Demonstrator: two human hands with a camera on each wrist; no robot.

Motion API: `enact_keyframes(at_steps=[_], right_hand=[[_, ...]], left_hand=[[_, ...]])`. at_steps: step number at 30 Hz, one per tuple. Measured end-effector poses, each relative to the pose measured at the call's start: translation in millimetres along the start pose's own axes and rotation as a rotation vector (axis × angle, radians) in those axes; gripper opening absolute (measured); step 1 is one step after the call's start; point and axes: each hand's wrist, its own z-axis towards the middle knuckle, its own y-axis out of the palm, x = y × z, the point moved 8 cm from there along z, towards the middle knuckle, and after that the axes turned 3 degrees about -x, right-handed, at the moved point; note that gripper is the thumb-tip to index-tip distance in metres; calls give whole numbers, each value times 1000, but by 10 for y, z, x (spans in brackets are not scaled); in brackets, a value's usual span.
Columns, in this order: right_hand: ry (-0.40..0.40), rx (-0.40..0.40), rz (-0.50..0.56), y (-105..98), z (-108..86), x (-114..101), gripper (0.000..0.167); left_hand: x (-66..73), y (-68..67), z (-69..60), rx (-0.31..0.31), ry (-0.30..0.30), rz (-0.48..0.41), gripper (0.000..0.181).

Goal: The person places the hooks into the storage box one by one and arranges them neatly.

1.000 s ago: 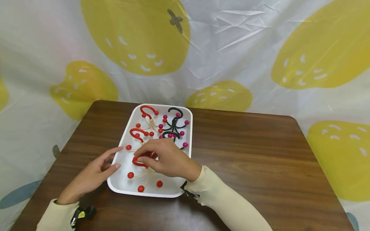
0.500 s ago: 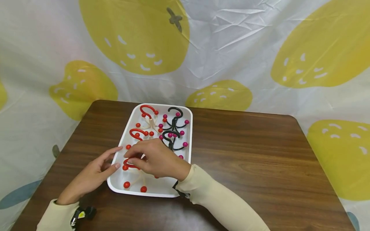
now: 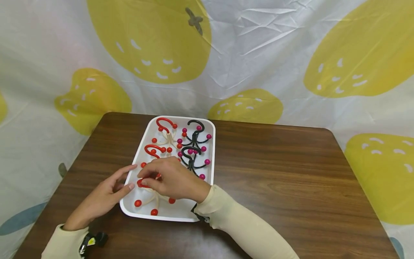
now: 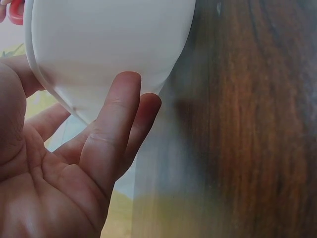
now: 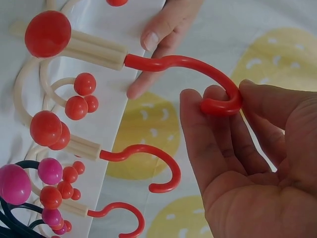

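Observation:
My right hand (image 3: pixel 176 181) pinches the red curved hook of a cream-and-red hook hanger (image 5: pixel 99 48) between thumb and fingers. That hanger stands in the near part of a white tray (image 3: pixel 161 218), its thin cream legs ending in red balls (image 3: pixel 138 203). Along the tray's left side rests my left hand (image 3: pixel 100 198), thumb and forefinger at the rim. In the left wrist view, its fairly straight fingers (image 4: pixel 109 129) lie by the tray's outer wall (image 4: pixel 114 39). Two more cream-and-red hangers (image 3: pixel 169 138) lie farther back, beside black hangers (image 3: pixel 195 138) with magenta balls.
The tray stands on a dark brown wooden table (image 3: pixel 275 180). A white cloth (image 3: pixel 239 61) with yellow fruit prints hangs behind the table's far edge. Black wrist straps (image 3: pixel 92 240) show at both sleeves.
My right hand has moved left within the tray, carrying the hanger with it, and its balls have shifted slightly. My left hand has stayed at the tray's side.

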Motion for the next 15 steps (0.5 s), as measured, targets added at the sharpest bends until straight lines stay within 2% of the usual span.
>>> enact_keyframes(at_steps=[5,9,12,15], right_hand=[[3,10,3,-16,-19,3,10],[9,21,49,-53,-47,17,13],[14,48,67,-135,-82,27,18],[13,78,61,-246,-134,33,20]], left_hand=[[-14,-8,-7,-1,-15,19,65],[-2,-10,-14,-2,-16,44,65],[47,-41,-16,18,5,113,64],[131,-108,-21,70,43,233,60]])
